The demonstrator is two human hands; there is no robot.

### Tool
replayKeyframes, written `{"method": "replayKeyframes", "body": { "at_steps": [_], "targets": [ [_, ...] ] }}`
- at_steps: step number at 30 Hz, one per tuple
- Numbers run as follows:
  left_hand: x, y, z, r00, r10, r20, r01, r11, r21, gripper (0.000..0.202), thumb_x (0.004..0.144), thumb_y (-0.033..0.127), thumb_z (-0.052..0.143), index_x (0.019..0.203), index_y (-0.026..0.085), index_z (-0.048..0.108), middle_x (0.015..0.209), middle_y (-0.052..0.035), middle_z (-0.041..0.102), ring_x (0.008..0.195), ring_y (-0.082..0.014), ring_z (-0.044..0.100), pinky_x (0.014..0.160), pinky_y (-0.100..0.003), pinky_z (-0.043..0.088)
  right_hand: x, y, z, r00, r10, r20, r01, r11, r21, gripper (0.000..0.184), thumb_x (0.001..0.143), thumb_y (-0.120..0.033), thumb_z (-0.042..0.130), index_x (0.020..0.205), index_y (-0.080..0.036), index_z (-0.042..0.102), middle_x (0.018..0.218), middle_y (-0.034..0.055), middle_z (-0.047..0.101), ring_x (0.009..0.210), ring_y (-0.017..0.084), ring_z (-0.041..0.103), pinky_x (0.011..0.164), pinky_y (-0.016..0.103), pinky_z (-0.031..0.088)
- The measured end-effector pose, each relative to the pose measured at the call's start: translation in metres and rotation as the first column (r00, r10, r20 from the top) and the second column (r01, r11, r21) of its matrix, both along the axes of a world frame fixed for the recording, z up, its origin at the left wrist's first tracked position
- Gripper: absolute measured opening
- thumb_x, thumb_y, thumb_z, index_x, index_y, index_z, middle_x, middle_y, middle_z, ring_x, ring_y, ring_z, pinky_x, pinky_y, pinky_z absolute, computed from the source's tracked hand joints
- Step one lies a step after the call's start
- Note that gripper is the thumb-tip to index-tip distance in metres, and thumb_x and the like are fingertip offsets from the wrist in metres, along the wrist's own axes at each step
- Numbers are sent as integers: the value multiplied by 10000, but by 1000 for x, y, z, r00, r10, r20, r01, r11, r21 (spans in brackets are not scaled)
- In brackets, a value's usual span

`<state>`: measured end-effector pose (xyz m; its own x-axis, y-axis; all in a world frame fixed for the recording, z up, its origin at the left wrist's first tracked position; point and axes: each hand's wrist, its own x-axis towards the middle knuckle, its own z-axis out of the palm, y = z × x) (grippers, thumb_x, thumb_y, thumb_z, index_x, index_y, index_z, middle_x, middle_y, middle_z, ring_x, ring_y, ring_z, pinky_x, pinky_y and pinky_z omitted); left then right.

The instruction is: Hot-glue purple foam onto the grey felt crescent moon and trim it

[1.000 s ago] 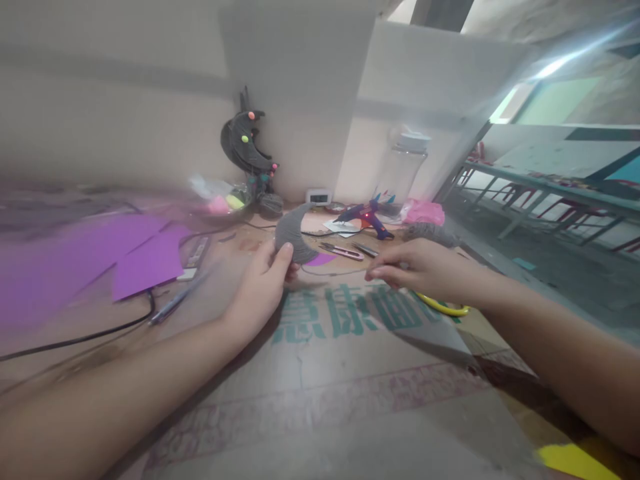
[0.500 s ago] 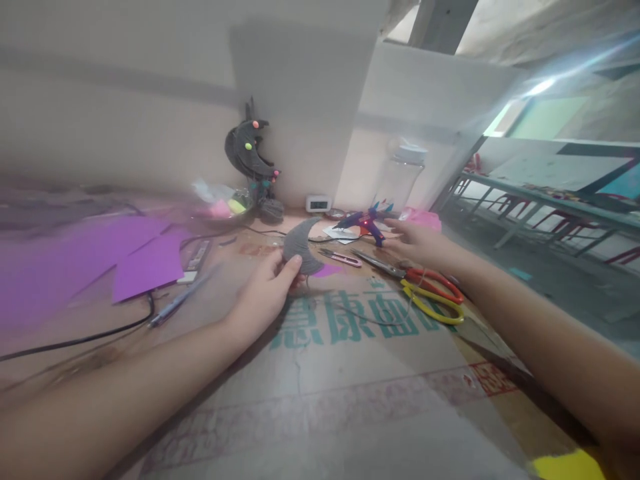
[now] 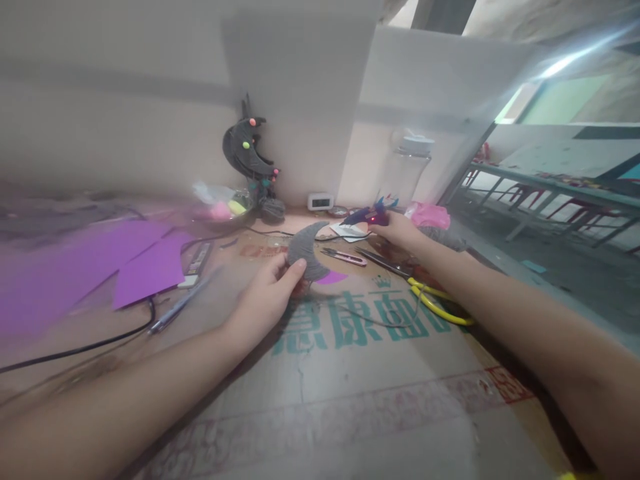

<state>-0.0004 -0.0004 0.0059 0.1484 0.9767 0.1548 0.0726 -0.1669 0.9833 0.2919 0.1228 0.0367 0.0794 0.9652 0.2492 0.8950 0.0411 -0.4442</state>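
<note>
My left hand point(image 3: 267, 295) pinches a grey crescent-shaped piece point(image 3: 306, 248) wrapped in yarn, holding it upright over the cardboard sheet point(image 3: 350, 373). My right hand point(image 3: 395, 230) is stretched far forward and closes round the blue glue gun point(image 3: 367, 215), whose red light is on. A small purple scrap point(image 3: 331, 277) lies just behind the crescent. A thin grey thread point(image 3: 360, 315) trails over the printed green characters.
Yellow-and-red scissors point(image 3: 430, 297) and a pink thread snipper point(image 3: 344, 256) lie near my right arm. Purple paper sheets point(image 3: 145, 270), a pen point(image 3: 177, 305) and a black cable point(image 3: 90, 343) are at the left. A finished dark moon ornament point(image 3: 247, 150), a plastic jar point(image 3: 407, 167) and pink wrapping point(image 3: 427, 215) stand at the back.
My right hand has moved away from the scissors, forward to the glue gun, and closed on it. My left hand keeps holding the crescent in about the same place.
</note>
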Motion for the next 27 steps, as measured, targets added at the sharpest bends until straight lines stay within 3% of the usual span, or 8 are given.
{"method": "replayKeyframes", "body": {
  "at_steps": [6,8,11,14,16,18,23,27],
  "targets": [
    [0,0,-2,1000,-10,3,10,1000,-18,252,866,439,598,772,209,557,662,40,598,634,-137,572,630,-255,428,2,-35,16,998,-50,-39,49,999,-18,378,878,-473,603,988,-124,698,725,101,727,614,199,632,611,298,481],
    [0,-1,-1,1000,-12,-8,12,1000,-23,246,868,433,593,781,204,565,659,41,596,630,-133,566,634,-256,424,0,-55,23,993,-24,-113,20,999,-34,328,883,-429,598,945,-129,715,716,102,727,654,204,653,606,288,480],
    [0,-3,2,1000,-3,-31,2,1000,-25,236,864,429,593,802,201,583,659,43,598,624,-134,570,623,-254,416,-8,-89,25,941,68,-331,-74,997,-5,294,882,-387,592,997,-150,724,856,107,756,822,232,701,645,286,507],
    [0,-4,4,999,-5,-37,3,998,-61,238,848,427,610,773,210,548,629,44,612,601,-140,580,593,-254,406,-21,-126,17,911,183,-370,-180,983,43,253,878,-389,610,1023,-207,710,925,71,756,883,233,697,768,336,544],
    [0,-4,4,999,4,-53,-7,997,-71,262,845,423,614,726,220,498,598,46,613,571,-139,564,564,-254,385,-30,-147,9,870,310,-383,-299,950,90,217,867,-422,628,929,-225,694,939,60,742,866,227,695,823,364,552],
    [-1,-3,2,998,19,-62,-22,999,-42,279,846,409,613,696,224,469,579,52,602,549,-132,542,551,-253,369,-38,-162,2,876,342,-339,-329,939,99,198,840,-434,653,851,-237,667,875,53,725,830,246,693,807,387,561],
    [-1,-1,1,999,19,-38,-21,999,-36,273,836,382,616,678,221,462,564,60,576,561,-125,553,568,-240,384,-46,-174,-7,869,432,-243,-424,901,87,184,780,-418,689,768,-267,585,714,27,678,680,247,665,625,370,564],
    [1,-3,5,998,27,-49,-30,998,-59,257,814,368,628,681,216,469,571,58,576,570,-126,566,567,-229,392,-45,-173,-13,861,438,-259,-440,896,53,198,797,-442,688,809,-271,589,744,17,699,684,234,671,624,358,555]
  ]
}}
